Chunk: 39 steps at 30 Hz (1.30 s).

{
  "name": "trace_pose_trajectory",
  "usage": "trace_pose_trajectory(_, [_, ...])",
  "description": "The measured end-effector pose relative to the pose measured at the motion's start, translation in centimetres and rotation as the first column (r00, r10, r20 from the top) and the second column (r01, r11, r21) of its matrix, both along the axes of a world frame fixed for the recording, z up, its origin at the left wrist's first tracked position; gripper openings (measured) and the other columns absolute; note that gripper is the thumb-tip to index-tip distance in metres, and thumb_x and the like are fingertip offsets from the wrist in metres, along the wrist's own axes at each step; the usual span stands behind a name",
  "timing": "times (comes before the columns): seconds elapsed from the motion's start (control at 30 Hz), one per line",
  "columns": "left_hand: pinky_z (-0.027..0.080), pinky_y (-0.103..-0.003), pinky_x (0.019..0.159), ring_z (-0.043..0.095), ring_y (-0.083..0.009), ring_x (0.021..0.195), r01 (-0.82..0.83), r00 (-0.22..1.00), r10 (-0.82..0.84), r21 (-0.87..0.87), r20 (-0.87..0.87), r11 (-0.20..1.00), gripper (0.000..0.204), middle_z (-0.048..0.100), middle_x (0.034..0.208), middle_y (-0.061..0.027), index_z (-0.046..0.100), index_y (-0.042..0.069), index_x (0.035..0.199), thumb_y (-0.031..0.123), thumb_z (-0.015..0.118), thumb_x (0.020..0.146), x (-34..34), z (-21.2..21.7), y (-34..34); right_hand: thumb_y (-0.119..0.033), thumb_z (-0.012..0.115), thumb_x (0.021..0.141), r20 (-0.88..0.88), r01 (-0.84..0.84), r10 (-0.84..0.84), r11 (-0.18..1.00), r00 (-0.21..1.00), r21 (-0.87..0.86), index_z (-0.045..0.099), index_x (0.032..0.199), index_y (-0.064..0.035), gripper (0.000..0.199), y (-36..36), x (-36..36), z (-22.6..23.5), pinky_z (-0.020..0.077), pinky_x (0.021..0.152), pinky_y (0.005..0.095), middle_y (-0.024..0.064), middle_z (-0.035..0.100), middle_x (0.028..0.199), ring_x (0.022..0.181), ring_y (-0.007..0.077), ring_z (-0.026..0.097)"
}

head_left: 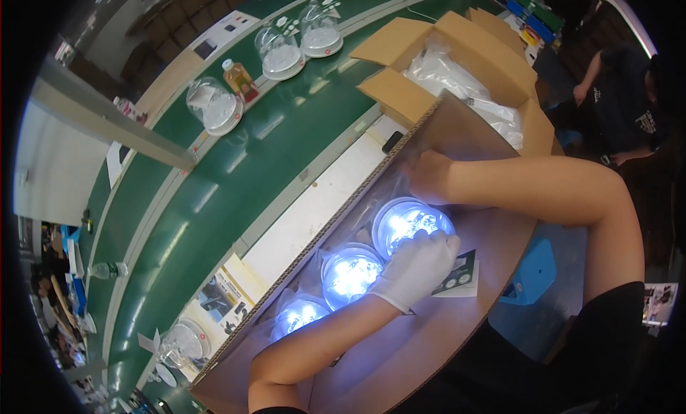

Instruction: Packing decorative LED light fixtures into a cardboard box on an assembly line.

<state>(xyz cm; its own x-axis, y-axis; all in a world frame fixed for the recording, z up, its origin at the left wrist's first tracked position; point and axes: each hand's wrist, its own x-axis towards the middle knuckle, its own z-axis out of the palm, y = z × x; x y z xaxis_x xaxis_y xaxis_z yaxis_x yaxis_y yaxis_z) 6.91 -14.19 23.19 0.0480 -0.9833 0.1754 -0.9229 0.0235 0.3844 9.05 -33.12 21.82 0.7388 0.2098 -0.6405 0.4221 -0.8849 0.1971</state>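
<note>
Inside the open cardboard box (371, 357) in front of me stand three brightly lit clear domes in a slanting row. My left hand (421, 264), in a white glove, curls its fingers over the edge of the farthest dome (401, 220). The middle dome (350, 275) and the nearest dome (300, 315) sit beside my left forearm, which partly covers the nearest. Thin clear plastic lies around the domes. My right hand (430, 177) is bent closed by the box's far wall, just beyond the farthest dome; what its fingers hold is hidden. A printed card (461, 277) lies beside my glove.
Beyond the box, a second open carton (529, 110) holds white plastic bags (457, 82). Along the green conveyor (236, 178) stand several unlit domes (282, 53) and a drink bottle (239, 80). A blue bin (532, 271) is at right; another person (622, 107) is farther back.
</note>
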Motion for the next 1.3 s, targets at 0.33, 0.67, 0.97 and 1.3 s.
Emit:
trace_pose_trajectory(0.33, [0.055, -0.034, 0.049, 0.064, -0.0224, 0.065, 0.045, 0.992, -0.043, -0.012, 0.119, 0.999, 0.008, 0.057, 0.073, -0.0078, 0.053, 0.007, 0.083, 0.010, 0.060, 0.081, -1.1, 0.0, -0.7, -0.027, 0.069, 0.085, -0.121, 0.006, -0.035, 0.972, 0.992, -0.234, 0.066, 0.128, -0.0192, 0.044, -1.5, 3.9, -14.5, 0.0467, 0.101, 0.0418, 0.0059, 0.061, 0.137, 0.125, 0.0268, 0.056])
trace_pose_trajectory(0.67, [0.055, -0.035, 0.052, 0.067, -0.0230, 0.066, 0.012, 0.986, -0.018, 0.041, 0.166, 0.999, 0.004, 0.061, 0.075, -0.0074, 0.055, 0.009, 0.085, 0.013, 0.057, 0.085, -0.7, 0.6, -0.6, -0.027, 0.057, 0.094, -0.008, -0.066, 0.068, 0.927, 0.998, -0.370, 0.067, 0.129, -0.0199, 0.036, 0.5, 1.6, -5.8, 0.0430, 0.100, 0.0434, 0.0016, 0.062, 0.136, 0.127, 0.0193, 0.056])
trace_pose_trajectory(0.97, [0.056, -0.043, 0.058, 0.067, -0.0306, 0.065, -0.071, 0.987, 0.056, 0.095, 0.153, 0.993, 0.020, 0.063, 0.075, -0.0116, 0.056, 0.007, 0.087, 0.026, 0.063, 0.092, 3.1, 1.0, -0.5, -0.022, 0.059, 0.087, 0.183, 0.009, 0.000, 0.999, 0.983, -0.050, 0.074, 0.105, -0.0072, 0.027, -0.3, -4.6, 10.2, 0.0395, 0.103, 0.0373, 0.0120, 0.065, 0.124, 0.122, 0.0240, 0.057])
trace_pose_trajectory(1.3, [0.054, -0.045, 0.056, 0.063, -0.0307, 0.064, -0.121, 0.977, 0.114, 0.032, 0.180, 0.992, 0.022, 0.059, 0.071, -0.0095, 0.052, 0.009, 0.083, 0.023, 0.068, 0.088, 6.5, 2.9, 1.8, -0.011, 0.056, 0.087, -0.308, 0.393, -0.335, 0.907, 0.890, 0.150, 0.073, 0.103, -0.0013, 0.025, -1.2, -6.5, 10.5, 0.0529, 0.087, 0.0427, 0.0144, 0.071, 0.110, 0.100, 0.0331, 0.068])
